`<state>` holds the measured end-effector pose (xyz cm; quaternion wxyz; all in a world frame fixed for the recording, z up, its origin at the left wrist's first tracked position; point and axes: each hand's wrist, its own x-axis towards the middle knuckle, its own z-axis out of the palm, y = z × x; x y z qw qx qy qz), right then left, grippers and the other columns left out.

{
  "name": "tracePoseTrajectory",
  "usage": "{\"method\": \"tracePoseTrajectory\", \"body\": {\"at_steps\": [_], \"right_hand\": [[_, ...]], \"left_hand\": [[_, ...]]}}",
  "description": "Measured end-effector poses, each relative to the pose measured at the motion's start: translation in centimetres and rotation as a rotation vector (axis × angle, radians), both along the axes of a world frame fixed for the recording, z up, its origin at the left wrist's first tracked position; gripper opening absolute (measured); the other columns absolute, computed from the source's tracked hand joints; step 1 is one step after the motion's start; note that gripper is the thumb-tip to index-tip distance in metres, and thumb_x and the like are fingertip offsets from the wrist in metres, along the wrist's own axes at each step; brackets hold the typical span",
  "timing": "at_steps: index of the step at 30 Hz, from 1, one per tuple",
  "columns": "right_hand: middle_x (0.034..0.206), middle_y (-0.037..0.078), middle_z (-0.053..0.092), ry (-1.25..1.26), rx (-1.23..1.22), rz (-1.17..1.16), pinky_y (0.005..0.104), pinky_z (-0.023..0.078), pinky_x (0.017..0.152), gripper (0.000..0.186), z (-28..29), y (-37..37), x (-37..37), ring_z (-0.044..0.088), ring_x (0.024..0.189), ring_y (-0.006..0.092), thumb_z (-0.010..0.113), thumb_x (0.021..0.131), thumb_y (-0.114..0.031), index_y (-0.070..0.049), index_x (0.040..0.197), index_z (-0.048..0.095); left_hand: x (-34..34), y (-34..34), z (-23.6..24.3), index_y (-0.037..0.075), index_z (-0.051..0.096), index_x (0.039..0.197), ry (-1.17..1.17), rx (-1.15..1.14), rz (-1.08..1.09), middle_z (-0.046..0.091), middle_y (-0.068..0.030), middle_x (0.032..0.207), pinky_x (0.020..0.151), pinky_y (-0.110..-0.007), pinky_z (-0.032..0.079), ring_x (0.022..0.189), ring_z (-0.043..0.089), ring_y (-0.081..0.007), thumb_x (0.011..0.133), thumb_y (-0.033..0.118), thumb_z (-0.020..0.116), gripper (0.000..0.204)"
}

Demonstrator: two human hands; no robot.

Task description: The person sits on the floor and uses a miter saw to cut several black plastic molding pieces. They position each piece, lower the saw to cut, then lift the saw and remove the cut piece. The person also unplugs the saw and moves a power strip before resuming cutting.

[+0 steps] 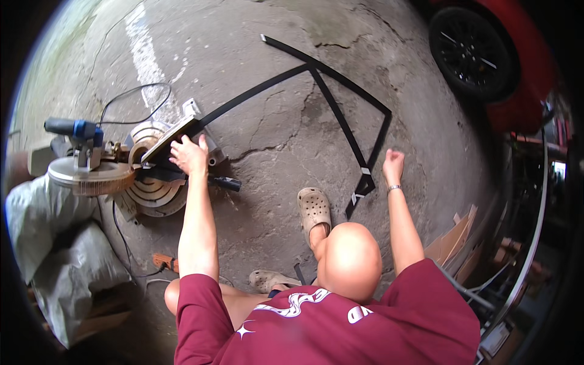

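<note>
My left hand (pixel 190 154) lies with its fingers spread over the near side of a mitre saw's fence (pixel 167 143), beside the end of a long black bar. That bar belongs to a bent black frame (pixel 340 112), which spreads over the concrete with white patches near its lower joints. The mitre saw (pixel 91 173), with a blue and black motor housing, stands to the left of my left hand. My right hand (pixel 394 163) is closed in a fist just right of the frame, apart from it. I see nothing in that fist.
A red car's wheel (pixel 474 53) is at the upper right. Pale sacks (pixel 76 261) lie below the saw, near an orange tool (pixel 165 263). A black cable (pixel 137 88) loops behind the saw. Cardboard pieces (pixel 453 240) lean at the right. My clogged foot (pixel 314 210) is on the cracked floor.
</note>
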<state>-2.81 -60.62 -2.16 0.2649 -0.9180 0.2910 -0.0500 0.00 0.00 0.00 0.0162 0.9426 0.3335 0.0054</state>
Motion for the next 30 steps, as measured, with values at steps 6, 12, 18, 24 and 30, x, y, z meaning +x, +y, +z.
{"method": "tracePoseTrajectory", "body": {"at_steps": [6, 12, 18, 24, 30], "right_hand": [[0.106, 0.021, 0.069, 0.136, 0.261, 0.213, 0.0403, 0.051, 0.089, 0.06, -0.8, 0.0, -2.1, 0.066, 0.103, 0.0321, 0.066, 0.089, -0.052, 0.0, 0.117, 0.058], [0.104, 0.021, 0.07, 0.351, 0.139, 0.401, 0.0435, 0.052, 0.087, 0.064, -0.8, 6.8, 1.3, 0.067, 0.1, 0.0371, 0.073, 0.081, -0.054, -0.001, 0.114, 0.061], [0.09, 0.022, 0.07, 0.3, 0.002, 0.335, 0.0494, 0.053, 0.077, 0.04, 2.8, 7.3, 1.1, 0.066, 0.092, 0.0411, 0.064, 0.088, -0.045, -0.006, 0.095, 0.069], [0.079, 0.022, 0.066, 0.107, 0.047, 0.333, 0.0453, 0.05, 0.068, 0.037, 6.5, -2.6, -7.1, 0.065, 0.077, 0.0408, 0.065, 0.089, -0.037, 0.0, 0.091, 0.066], [0.059, 0.002, 0.051, 0.088, 0.337, -0.182, 0.0373, 0.041, 0.05, 0.035, 3.7, -11.6, -22.8, 0.051, 0.051, 0.0168, 0.068, 0.093, -0.029, -0.002, 0.075, 0.055]], "left_hand": [[-0.3, -1.1, 0.7, 0.006, 0.062, 0.118, 0.024, -0.004, -0.035, 0.053, -0.0222, 0.121, 0.102, -0.062, 0.039, 0.118, 0.054, -0.04, 0.085, 0.055, 0.066, 0.059], [0.1, -0.9, 1.2, 0.007, 0.06, 0.122, 0.128, 0.004, -0.056, 0.052, -0.0239, 0.124, 0.103, -0.062, 0.037, 0.12, 0.053, -0.0418, 0.085, 0.057, 0.065, 0.063], [-1.6, -1.5, 1.7, 0.003, 0.056, 0.133, -0.031, -0.05, -0.1, 0.048, -0.0269, 0.139, 0.111, -0.06, 0.031, 0.133, 0.044, -0.0398, 0.087, 0.051, 0.066, 0.067], [-8.8, -15.0, 8.8, 0.002, 0.058, 0.129, -0.732, -0.291, -0.511, 0.052, -0.0213, 0.137, 0.11, -0.05, 0.036, 0.131, 0.047, -0.0388, 0.086, 0.014, 0.071, 0.047], [-17.7, -23.5, 9.2, 0.007, 0.066, 0.111, -0.447, -0.69, -0.771, 0.059, -0.0138, 0.124, 0.106, -0.048, 0.04, 0.125, 0.052, -0.036, 0.085, 0.011, 0.069, 0.027]]}}
